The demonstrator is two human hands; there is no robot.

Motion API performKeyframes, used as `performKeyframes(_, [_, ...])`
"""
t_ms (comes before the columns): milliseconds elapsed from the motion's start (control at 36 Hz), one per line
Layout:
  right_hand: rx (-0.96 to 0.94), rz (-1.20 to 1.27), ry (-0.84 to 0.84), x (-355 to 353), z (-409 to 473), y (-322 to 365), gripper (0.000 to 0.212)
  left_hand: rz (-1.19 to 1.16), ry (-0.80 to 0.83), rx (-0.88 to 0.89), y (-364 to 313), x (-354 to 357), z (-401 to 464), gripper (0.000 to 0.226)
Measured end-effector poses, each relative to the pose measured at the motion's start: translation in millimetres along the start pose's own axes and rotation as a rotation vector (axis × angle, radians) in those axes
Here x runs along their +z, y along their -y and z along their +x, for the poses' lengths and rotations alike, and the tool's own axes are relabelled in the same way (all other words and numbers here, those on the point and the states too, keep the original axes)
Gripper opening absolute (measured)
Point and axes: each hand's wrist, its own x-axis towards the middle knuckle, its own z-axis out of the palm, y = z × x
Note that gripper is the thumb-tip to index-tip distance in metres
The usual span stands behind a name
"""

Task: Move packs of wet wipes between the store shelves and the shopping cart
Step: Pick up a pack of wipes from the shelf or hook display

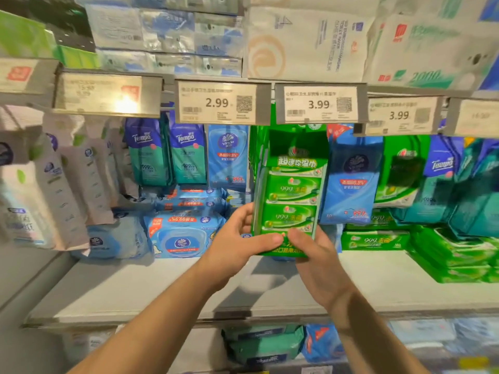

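Far-left price tag (98, 94) glare-blurred

Grey shelf board (172, 290), front half bare. On it, rear left: blue Vinda wipes tub pack (183, 236), more blue packs (193, 199) stacked on top. Further left: pale blue soft pack (116, 238), partly hidden behind hanging white packs. Rear right: flat green 999 packs (375, 240) stacked, then messier green stack (453, 255) running to right edge. Shelf below: teal packs (263, 344) and blue pack (321, 342), blurred.
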Motion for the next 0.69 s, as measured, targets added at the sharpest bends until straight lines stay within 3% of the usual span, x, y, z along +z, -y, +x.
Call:
performKeyframes(111, [-0.037, 0.064, -0.034, 10.2, -12.1, -1.7, 0.093, -0.024, 0.017, 0.017, -5.8, 2.5, -13.3, 0.075])
performKeyframes(278, [-0.136, 0.052, -0.032, 16.7, -32.4, 1.0, 0.063, -0.083, 0.05, 0.069, -15.9, 4.4, -41.8, 0.079])
performKeyframes(500, [-0.174, 0.233, 0.133, 27.7, -62.0, 6.0, 0.083, -0.113, 0.046, 0.136, -43.1, 11.1, -89.3, 0.092])
performKeyframes(694, [-0.075, 0.288, 0.333, 44.7, -78.6, -0.4, 0.095, -0.012, -0.161, 0.174, -48.9, 1.8, -138.2, 0.082])
